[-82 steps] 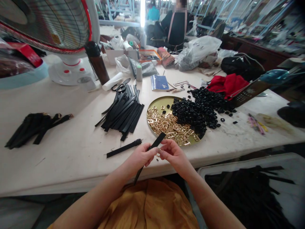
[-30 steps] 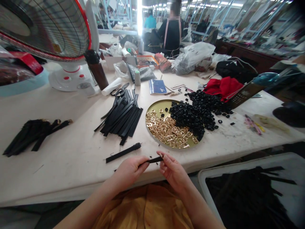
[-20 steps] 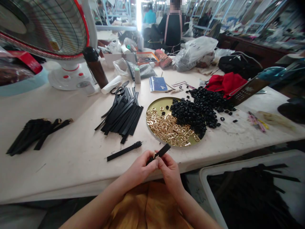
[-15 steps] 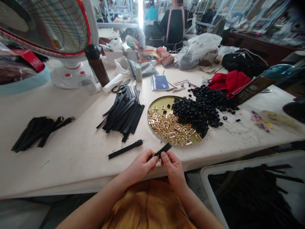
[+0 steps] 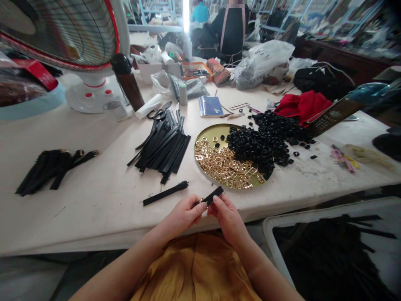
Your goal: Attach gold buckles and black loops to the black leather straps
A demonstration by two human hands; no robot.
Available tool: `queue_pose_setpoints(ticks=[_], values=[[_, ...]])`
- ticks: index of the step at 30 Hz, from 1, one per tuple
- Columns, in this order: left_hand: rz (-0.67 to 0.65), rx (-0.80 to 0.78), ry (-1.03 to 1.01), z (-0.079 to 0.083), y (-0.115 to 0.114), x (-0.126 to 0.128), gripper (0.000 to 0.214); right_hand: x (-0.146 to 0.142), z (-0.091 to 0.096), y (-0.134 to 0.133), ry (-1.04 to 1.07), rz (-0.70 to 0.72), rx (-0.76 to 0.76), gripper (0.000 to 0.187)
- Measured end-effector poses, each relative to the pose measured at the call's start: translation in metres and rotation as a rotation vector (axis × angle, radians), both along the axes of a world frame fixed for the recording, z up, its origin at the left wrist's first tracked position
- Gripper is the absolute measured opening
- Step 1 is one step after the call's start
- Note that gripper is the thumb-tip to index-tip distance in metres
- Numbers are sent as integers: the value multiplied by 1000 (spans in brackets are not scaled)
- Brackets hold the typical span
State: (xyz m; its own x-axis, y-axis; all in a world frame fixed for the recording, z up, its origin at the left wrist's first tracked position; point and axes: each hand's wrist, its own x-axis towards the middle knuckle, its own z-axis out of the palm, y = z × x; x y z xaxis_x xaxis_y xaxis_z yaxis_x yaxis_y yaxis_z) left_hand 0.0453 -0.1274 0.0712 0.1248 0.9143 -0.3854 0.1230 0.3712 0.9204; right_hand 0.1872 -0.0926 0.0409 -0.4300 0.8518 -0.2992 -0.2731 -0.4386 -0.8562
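Here's the strap (image 5: 214, 195), right between my two hands at the table's near edge: one flat black band, matte, straight-edged and cut square at its far right end, slanting from near left to far right. My left hand (image 5: 188, 211) has it pinched, thumb on top; my right hand (image 5: 228, 215) pinches it too, thumb pressing the right edge. A glint of gold hardware (image 5: 201, 201) shows at my left fingertips, just one piece, mostly covered, so its full shape I can't make out.

On to the count! One finished-looking strap (image 5: 164, 195) lies alone on the table (image 5: 103, 209), just left of my left hand, a knobbly bunched band at its right end. Farther off, one fanned heap of black straps (image 5: 163, 146), too overlapped to number, with one pair of scissors (image 5: 159, 112) at its far end. Far left, one smaller pile of straps (image 5: 46, 169), gold showing at some ends.

Now the round tray (image 5: 208, 133), one of it, far of my hands: gold buckles (image 5: 224, 165) by the dozens, beyond counting, one sitting apart on the bare side, and two black pieces near it. The heap of black loops (image 5: 253, 144) spills off the tray's right side, uncountable. One blue booklet (image 5: 211, 106) lies farther off, and one white bin (image 5: 267, 228) stands near right, dark strips inside.
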Motion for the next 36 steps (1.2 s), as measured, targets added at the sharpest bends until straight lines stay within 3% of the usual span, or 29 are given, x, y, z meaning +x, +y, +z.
queue_pose_setpoints(ticks=[8, 13, 20, 28, 32, 36], values=[[0, -13, -45, -6, -1, -4, 30, -2, 3, -9, 25, 125, -10, 23], [13, -18, -51, -2, 0, -4, 29, 0, 1, -9, 31, 96, -6, 19], [63, -56, 37, -8, -6, -2, 32, 0, 7, -9, -173, 18, 142, 17], [68, 34, 229, -4, -8, -2, 40, -3, 9, -11, -185, 44, 156, 17], [50, 99, 377, -1, -9, 0, 35, -5, 8, -8, -255, -58, 256, 15], [77, 149, 240, -2, -9, 4, 22, -5, 5, -6, -399, -89, 407, 12]])
